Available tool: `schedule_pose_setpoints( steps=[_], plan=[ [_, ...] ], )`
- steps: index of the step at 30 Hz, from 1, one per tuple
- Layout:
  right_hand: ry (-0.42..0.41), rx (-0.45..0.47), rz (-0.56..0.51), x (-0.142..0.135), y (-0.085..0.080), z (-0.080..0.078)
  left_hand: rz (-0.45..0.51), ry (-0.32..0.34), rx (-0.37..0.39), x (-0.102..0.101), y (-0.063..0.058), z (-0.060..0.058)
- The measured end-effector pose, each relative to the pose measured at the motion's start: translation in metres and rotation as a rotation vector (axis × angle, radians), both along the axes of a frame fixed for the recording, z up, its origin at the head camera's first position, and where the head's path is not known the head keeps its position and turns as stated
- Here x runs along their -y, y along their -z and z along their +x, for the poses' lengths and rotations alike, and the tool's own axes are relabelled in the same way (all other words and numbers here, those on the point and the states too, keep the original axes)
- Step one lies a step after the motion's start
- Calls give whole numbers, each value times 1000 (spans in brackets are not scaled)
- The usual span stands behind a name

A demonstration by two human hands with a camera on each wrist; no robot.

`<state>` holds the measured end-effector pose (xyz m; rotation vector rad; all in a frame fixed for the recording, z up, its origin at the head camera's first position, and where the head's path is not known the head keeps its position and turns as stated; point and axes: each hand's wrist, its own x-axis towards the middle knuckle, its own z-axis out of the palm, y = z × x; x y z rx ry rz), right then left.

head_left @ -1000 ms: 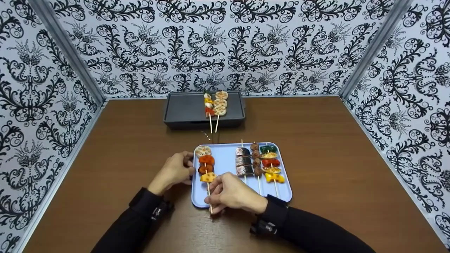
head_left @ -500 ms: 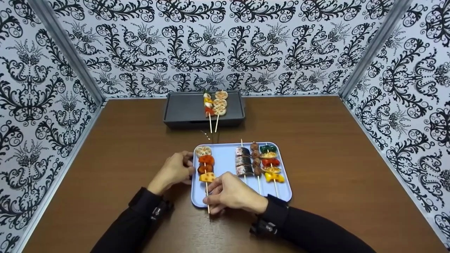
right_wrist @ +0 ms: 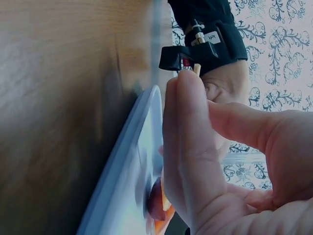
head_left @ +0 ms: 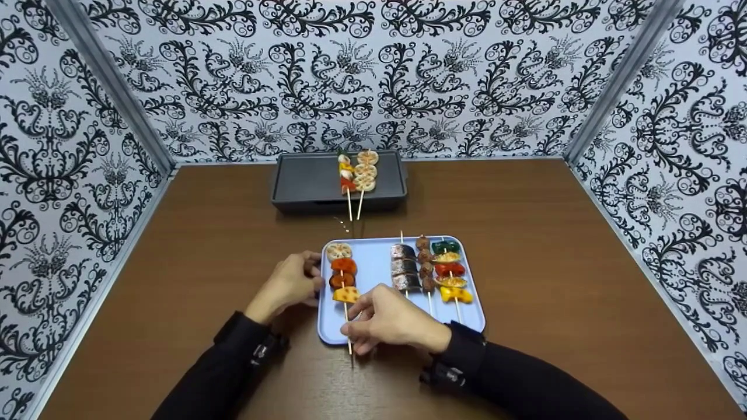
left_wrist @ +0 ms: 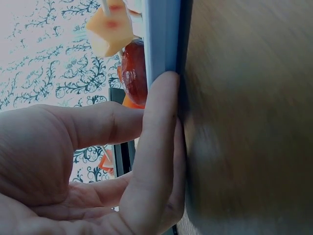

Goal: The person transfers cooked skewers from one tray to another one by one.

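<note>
1. Right hand (head_left: 390, 318): thumb and fingers pinch the thin wooden stick of the skewer of pale lotus slice, orange-red and dark brown pieces and yellow block (head_left: 345, 295).
2. Held skewer: located over the left part of the light-blue rectangular tray with rounded corners (head_left: 372, 256); stick extends past the near rim. The yellow block is raised above the tray; contact at the lotus-slice end cannot be determined.
3. Left hand (head_left: 286, 287): thumb and curled fingers grip the tray's left rim.
4. Tray, right half: silver-and-black fish skewer (head_left: 404, 268), brown meatball skewer (head_left: 426, 270) and green, red and yellow skewer (head_left: 449, 270) lie side by side.
5. Dark grey rectangular grill plate (head_left: 306, 178): behind the tray, apart from it, on the brown wood-grain table (head_left: 204, 233). White lotus-slice skewer (head_left: 366, 171) and white, yellow and red skewer (head_left: 346, 175) lie on its right part, sticks overhanging the front edge.
</note>
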<state>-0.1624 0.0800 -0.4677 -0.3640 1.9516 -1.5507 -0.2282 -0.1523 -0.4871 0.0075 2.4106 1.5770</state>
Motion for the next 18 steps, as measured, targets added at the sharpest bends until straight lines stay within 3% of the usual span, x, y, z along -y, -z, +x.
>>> schedule_pose_setpoints(
  steps=[18],
  plan=[
    [7,6,-2,8,6,2,15,4,24,0,-2,0]
  ],
)
